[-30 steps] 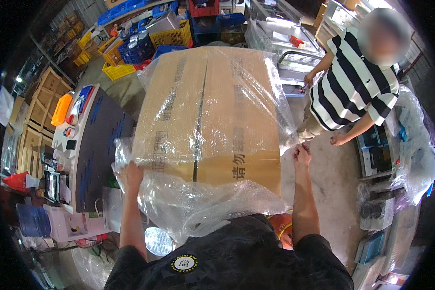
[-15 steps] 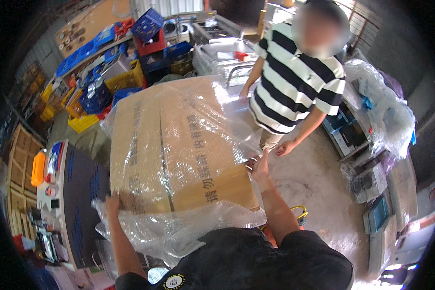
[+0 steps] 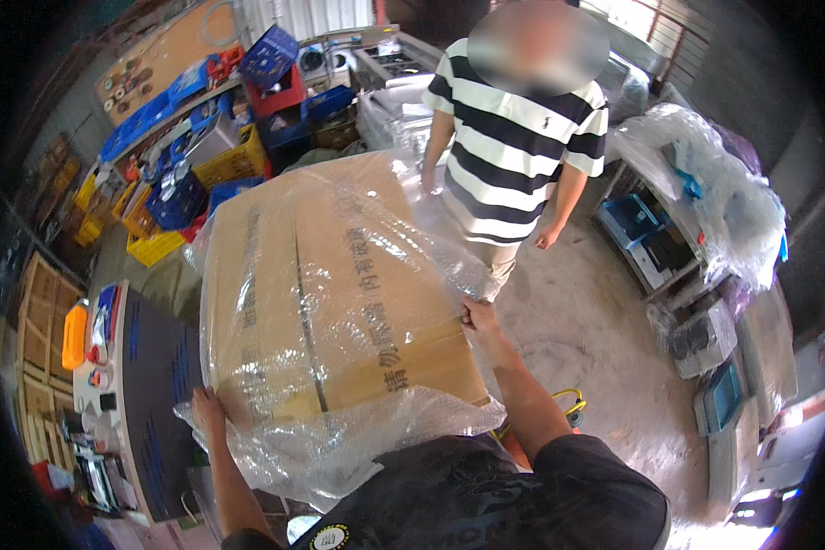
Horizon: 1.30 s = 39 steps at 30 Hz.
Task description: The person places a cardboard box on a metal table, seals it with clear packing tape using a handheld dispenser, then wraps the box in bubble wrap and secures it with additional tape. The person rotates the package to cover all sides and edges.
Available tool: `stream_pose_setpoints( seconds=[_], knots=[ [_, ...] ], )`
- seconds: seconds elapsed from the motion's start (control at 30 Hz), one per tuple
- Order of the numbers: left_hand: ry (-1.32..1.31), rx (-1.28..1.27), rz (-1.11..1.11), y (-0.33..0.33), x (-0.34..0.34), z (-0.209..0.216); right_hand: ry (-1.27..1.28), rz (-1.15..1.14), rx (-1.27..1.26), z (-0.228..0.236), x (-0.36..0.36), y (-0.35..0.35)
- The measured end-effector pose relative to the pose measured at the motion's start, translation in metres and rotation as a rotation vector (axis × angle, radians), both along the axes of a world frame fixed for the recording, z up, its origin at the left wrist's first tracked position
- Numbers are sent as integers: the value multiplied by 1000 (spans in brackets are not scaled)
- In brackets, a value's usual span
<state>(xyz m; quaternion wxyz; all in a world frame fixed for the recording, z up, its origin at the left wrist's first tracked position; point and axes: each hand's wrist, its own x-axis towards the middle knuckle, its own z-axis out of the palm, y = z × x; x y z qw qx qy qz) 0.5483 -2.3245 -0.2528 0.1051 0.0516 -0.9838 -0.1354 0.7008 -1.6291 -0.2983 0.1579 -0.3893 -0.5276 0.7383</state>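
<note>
Clock dial centred on the cardboard box (image 3: 325, 302), 12 o'clock being away from the wearer.

Near 9: slatted wooden crate (image 3: 41, 339). Toward 8: workbench (image 3: 107, 367) with dark side panel; orange case (image 3: 75, 336) on its far end.

Between 7 and 8: left hand (image 3: 209, 408), at the box's near-left corner. Fingers curled in, little gap visible; they grasp the edge of the bubble wrap (image 3: 339, 449).

About 11: yellow crate (image 3: 225, 158) and blue crate (image 3: 176, 197), beyond the box's far-left corner.

Centre: box directly in front of the wearer, broad face up, under clear wrap. Its dark seam runs from just short of 12 to just short of 6; rows of printed characters lie roughly along it. Foreshortening: cannot tell whether the long axis follows the seam or crosses it. Wrap hangs loose and wrinkled over the 6 o'clock edge.

Between 3 and 4: right hand (image 3: 478, 314), at the box's right edge. Fingers bent into a grip on the wrap; a stretched fold slants from there toward 11.

About 2: co-worker in striped shirt (image 3: 518, 151), facing the box, arms lowered, hands apart from it.

Between 2 and 3, well apart: rack (image 3: 662, 275) draped with plastic film (image 3: 724, 197).
</note>
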Motion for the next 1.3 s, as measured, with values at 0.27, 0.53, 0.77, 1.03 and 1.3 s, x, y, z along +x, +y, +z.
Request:
stream_pose_setpoints(
  seconds=[0.27, 0.53, 0.77, 1.03, 1.3],
  knots=[
    [19, -76, -123, -23, 11, 45, 26, 73, 116, 15, 25, 32],
    [-62, -105, 30, -32, 8, 46, -153, 75, 67, 32, 31, 7],
    [-117, -38, 2, -49, 1, 61, 29, 78, 126, 39, 44, 12],
    [-135, -139, -71, -63, -13, 86, -57, 137, 229, 43, 50, 16],
    [-161, -155, 62, -46, 5, 24, -83, 228, 58, 13, 52, 9]
  ],
)
